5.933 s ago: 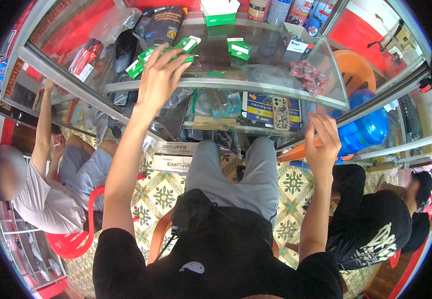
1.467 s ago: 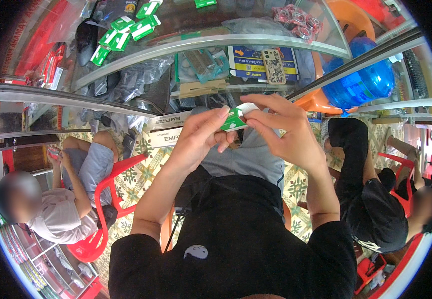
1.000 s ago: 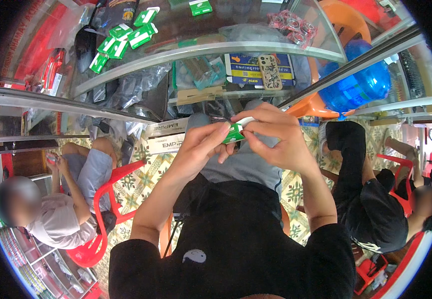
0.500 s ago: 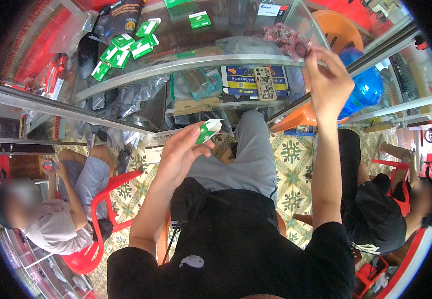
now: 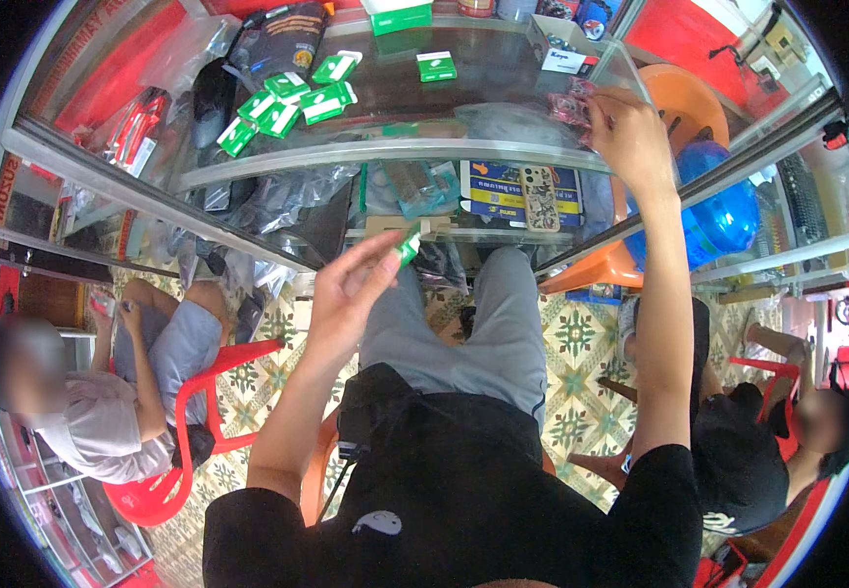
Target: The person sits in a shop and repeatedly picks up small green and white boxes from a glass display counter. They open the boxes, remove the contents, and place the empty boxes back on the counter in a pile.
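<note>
My left hand is held in front of the shelf above my lap, its fingers and thumb closed on a small green-and-white box. My right hand reaches over the right end of the glass shelf. Its bent fingers pinch at a heap of small clear plastic packets with reddish contents; the fingertips are partly hidden. Several green-and-white boxes lie in a loose group on the left of the shelf. One more green box lies apart near the middle.
A larger green box and an open white carton stand at the back. A patterned phone lies on the lower shelf. To the right are a blue plastic-wrapped object and an orange chair. Two people sit at either side.
My right hand has lowered onto the packets, its fingers more curled. My left hand still holds the green box, now turned more edge-on. The view has tilted, shifting the shelf lower in the picture.
</note>
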The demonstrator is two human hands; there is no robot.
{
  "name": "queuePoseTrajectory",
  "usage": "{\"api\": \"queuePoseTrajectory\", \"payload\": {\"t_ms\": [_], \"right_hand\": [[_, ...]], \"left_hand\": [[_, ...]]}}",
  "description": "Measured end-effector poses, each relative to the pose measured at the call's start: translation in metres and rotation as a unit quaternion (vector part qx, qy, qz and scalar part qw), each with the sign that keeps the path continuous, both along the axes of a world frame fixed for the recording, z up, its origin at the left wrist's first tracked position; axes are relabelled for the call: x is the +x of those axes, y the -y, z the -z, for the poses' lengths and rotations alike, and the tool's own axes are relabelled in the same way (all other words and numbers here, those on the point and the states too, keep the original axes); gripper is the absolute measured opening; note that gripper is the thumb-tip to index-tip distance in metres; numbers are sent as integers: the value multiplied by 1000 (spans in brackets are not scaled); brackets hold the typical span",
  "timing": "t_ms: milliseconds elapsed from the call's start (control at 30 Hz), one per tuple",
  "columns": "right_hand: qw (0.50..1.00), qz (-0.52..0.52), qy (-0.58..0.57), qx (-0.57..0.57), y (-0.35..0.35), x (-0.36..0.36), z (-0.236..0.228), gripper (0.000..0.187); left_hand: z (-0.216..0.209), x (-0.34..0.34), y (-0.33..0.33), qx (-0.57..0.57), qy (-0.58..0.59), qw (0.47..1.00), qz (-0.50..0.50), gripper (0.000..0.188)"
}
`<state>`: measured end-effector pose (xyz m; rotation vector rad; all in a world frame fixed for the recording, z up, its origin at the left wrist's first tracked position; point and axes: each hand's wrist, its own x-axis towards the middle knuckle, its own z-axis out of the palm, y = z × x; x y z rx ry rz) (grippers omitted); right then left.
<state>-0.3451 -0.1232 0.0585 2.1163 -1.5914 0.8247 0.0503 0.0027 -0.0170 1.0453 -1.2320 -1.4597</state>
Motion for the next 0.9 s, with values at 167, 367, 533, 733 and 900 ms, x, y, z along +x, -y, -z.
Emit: {"api": "queuePoseTrajectory", "payload": {"t_ms": [167,367,533,733,900], "right_hand": [[997,-21,68,-44,-48,29,-10,10],[988,-82,125,-38,-97,56,7,4],[982,-93,160,-39,-125,65,18,5],[976,-82,201,-24,-148,64,22,5],[968,-110,224,-16,-152,75,27,6]], "left_hand": [[-8,5,46,-233,69,966,-89,33],[-50,6,117,-458,356,793,-187,31],[-68,23,188,-525,483,667,-214,34],[-73,-2,198,-526,511,650,-198,51],[-68,-53,208,-542,471,692,-70,61]]}}
